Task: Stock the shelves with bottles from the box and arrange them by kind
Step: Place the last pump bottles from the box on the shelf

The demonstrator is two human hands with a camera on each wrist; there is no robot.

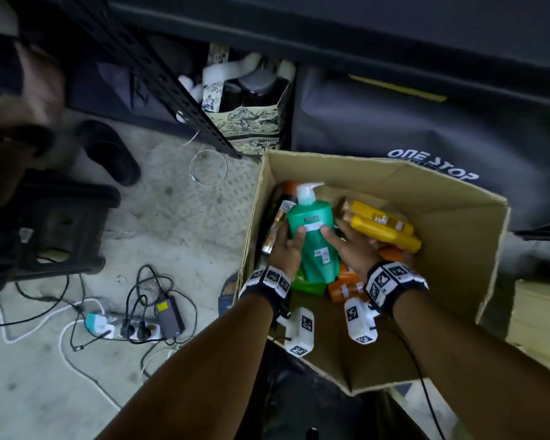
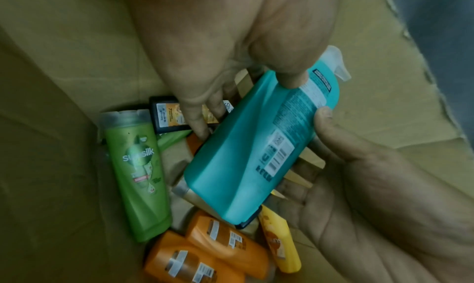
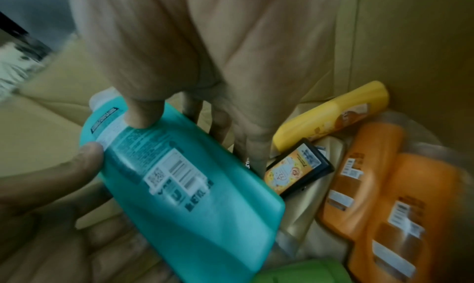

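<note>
A teal pump bottle [image 1: 315, 236] is held tilted, label side up, above orange [image 1: 346, 285], yellow [image 1: 385, 228] and green shampoo bottles [image 2: 138, 173] lying jumbled in the open cardboard box [image 1: 451, 249].

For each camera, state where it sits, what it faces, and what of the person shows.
Head: worn on the head, looks down into the cardboard box; both forearms show.
Left wrist: looks along the left hand at the teal pump bottle.
Right wrist: looks along the right hand at that bottle.
All three share the bottle, gripped by both hands.
</note>
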